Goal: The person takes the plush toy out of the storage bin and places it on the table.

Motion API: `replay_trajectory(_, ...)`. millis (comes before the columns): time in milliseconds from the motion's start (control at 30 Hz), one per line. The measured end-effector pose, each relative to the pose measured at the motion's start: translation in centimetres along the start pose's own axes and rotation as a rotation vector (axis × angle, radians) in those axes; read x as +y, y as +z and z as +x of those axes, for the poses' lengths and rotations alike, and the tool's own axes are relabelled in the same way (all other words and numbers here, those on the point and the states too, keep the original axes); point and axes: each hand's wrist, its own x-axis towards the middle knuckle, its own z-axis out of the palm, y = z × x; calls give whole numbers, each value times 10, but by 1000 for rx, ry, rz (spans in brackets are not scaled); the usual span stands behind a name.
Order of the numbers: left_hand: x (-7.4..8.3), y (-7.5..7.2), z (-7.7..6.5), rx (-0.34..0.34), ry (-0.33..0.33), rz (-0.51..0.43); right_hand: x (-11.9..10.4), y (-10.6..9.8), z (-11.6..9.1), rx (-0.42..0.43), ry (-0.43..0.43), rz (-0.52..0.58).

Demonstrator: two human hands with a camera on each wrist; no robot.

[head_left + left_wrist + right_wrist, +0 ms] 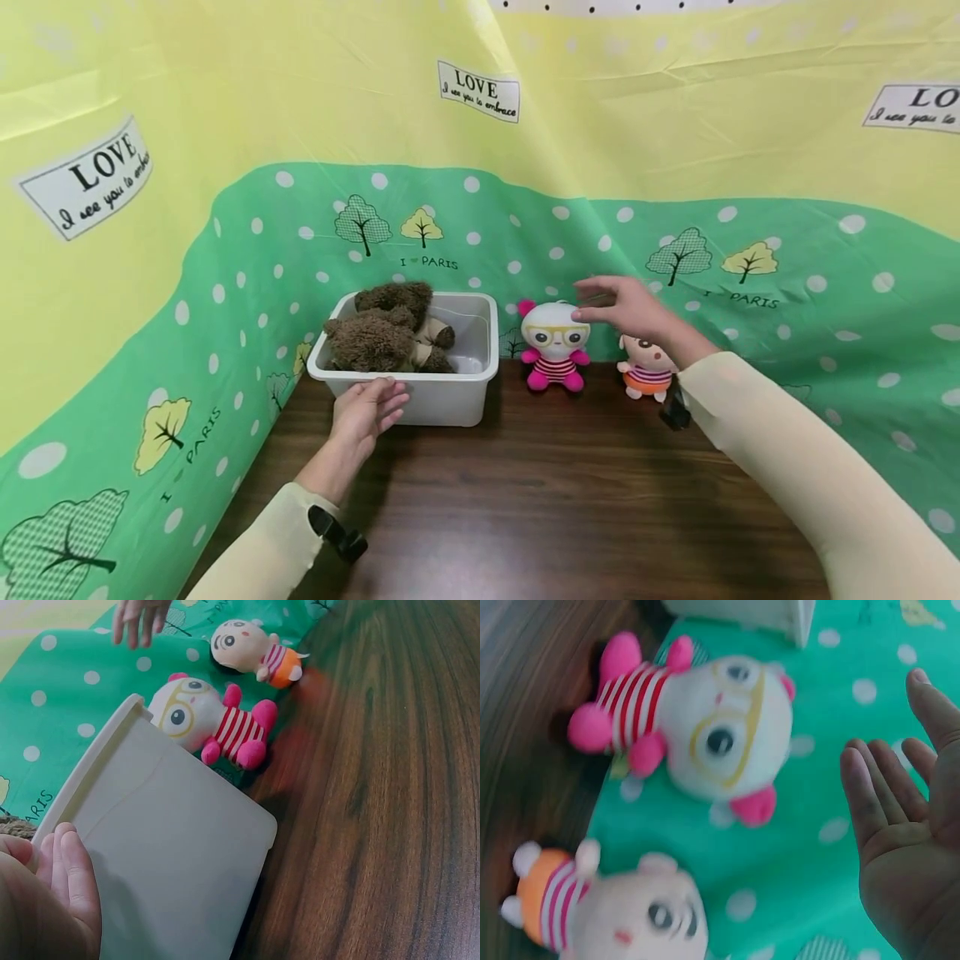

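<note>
only in head view: bears' paws

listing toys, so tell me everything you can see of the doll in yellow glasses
The doll in yellow glasses looks like soft plush: round white head, pink ears and limbs, red striped body. It sits upright on the dark table, right of the grey tub; whether it leans on the cloth is unclear. The right hand is near its head, not touching.
</note>
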Motion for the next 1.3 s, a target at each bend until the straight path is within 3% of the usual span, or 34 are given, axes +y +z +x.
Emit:
replay_trajectory(300,1,0,-1,1,4,-6,-42,50,43,-61,-92,79)
replay_trajectory(633,1,2,0,-6,1,-1,-77,111,78,-117,-119,245)
replay_trajectory(767,1,1,1,-4,3,-6,-88,136,88,-146,-120,256)
replay_trajectory(1000,1,0,0,8,0,-7,-104,172,101,-191,-113,211)
replay_trajectory(1167,2,1,-1,2,-4,-9,-114,191,105,-232,-105,104)
replay_trajectory(1300,2,1,0,-1,-6,-12,-120,203,108,-256,-91,97)
